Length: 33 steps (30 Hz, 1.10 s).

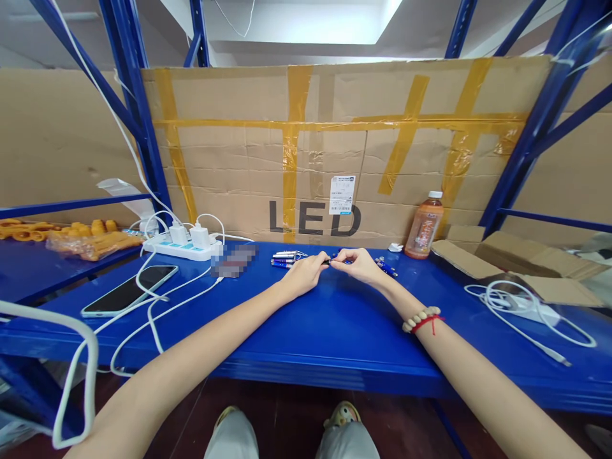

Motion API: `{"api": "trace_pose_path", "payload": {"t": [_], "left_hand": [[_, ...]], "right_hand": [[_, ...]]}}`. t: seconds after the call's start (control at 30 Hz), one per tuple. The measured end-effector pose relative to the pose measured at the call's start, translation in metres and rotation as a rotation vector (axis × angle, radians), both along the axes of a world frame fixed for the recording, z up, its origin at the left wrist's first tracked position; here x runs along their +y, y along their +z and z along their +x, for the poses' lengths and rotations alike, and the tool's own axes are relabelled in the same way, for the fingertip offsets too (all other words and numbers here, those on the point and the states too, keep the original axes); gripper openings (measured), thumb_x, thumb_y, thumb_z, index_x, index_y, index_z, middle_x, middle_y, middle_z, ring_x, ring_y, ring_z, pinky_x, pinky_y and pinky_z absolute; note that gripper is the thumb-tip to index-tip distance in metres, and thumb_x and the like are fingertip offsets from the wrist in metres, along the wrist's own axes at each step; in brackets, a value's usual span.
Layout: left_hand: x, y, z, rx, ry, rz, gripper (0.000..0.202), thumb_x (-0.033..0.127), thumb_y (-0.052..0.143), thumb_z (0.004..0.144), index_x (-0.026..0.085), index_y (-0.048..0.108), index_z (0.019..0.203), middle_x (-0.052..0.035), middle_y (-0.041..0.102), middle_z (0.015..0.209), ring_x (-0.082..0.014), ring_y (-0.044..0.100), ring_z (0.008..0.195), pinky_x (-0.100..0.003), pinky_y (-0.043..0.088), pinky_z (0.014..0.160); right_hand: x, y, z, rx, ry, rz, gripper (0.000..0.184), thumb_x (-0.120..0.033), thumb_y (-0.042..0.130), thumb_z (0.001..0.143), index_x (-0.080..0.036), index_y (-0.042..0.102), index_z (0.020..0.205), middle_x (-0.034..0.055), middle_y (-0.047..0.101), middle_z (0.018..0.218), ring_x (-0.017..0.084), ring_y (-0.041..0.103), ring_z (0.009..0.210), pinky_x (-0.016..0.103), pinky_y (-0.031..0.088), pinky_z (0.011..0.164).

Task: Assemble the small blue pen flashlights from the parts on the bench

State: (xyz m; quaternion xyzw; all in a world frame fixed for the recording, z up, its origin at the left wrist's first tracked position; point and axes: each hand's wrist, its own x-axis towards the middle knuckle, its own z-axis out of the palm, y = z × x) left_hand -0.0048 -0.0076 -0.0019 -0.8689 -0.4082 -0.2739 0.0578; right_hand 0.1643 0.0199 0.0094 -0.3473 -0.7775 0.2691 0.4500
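My left hand (306, 273) and my right hand (358, 264) meet at the middle of the blue shelf (335, 319), fingers pinched together on a small dark blue pen-like piece (332, 259) held between them. Just behind my left hand lies a small pile of blue and silver pens (287, 258). A few more blue pens (386, 266) lie right of my right hand. A beaded bracelet with red string (421, 319) is on my right wrist.
A white power strip (184, 247) with chargers and white cables stands at the left, a phone (130, 290) in front of it. An orange drink bottle (424, 226) stands by the taped cardboard wall. An open carton (516, 261) and coiled cable (521, 306) lie right. Orange parts (86, 239) rest far left.
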Motion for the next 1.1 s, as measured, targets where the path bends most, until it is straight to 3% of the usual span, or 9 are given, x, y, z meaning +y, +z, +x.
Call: {"api": "trace_pose_path", "payload": {"t": [0.27,0.43,0.7,0.83,1.1], "left_hand": [[0.003,-0.001,0.000,0.039,0.020,0.081,0.018,0.023,0.031,0.088,0.019,0.043,0.101,-0.0060,0.058,0.099,-0.0178,0.055,0.090,-0.028,0.043,0.076],[0.006,-0.001,0.000,0.025,0.038,0.073,0.020,0.025,0.031,0.088,0.019,0.042,0.103,-0.0053,0.058,0.096,-0.0176,0.055,0.087,-0.028,0.043,0.075],[0.006,0.000,0.000,-0.019,0.010,0.064,0.026,0.024,0.028,0.089,0.021,0.038,0.113,-0.0040,0.057,0.103,-0.0166,0.054,0.092,-0.029,0.043,0.078],[0.008,-0.002,0.000,-0.011,-0.014,0.095,0.028,0.022,0.029,0.089,0.022,0.037,0.115,-0.0035,0.056,0.106,-0.0157,0.053,0.095,-0.028,0.042,0.081],[0.011,-0.004,0.000,0.053,0.047,0.102,0.025,0.022,0.031,0.088,0.023,0.042,0.111,-0.0030,0.058,0.099,-0.0162,0.054,0.091,-0.028,0.043,0.079]], "right_hand": [[-0.001,-0.001,-0.003,0.049,-0.048,-0.191,0.033,-0.046,0.067,0.048,-0.014,0.060,0.053,-0.0017,0.053,0.050,0.005,0.037,0.040,0.019,0.029,0.037],[-0.002,0.000,-0.003,0.093,-0.063,-0.260,0.033,-0.045,0.068,0.048,-0.014,0.063,0.059,-0.0006,0.055,0.054,0.005,0.038,0.044,0.018,0.030,0.036],[-0.005,0.003,-0.002,0.083,-0.058,-0.272,0.035,-0.046,0.065,0.055,-0.013,0.065,0.067,0.0000,0.054,0.058,0.005,0.038,0.047,0.018,0.030,0.039],[-0.006,0.003,-0.003,0.083,-0.046,-0.262,0.036,-0.048,0.065,0.055,-0.013,0.061,0.062,-0.0018,0.051,0.054,0.005,0.037,0.047,0.018,0.030,0.040],[-0.001,-0.003,-0.004,-0.014,-0.109,-0.189,0.037,-0.050,0.062,0.057,-0.013,0.061,0.063,-0.0038,0.047,0.047,0.005,0.033,0.041,0.020,0.027,0.039]]}}
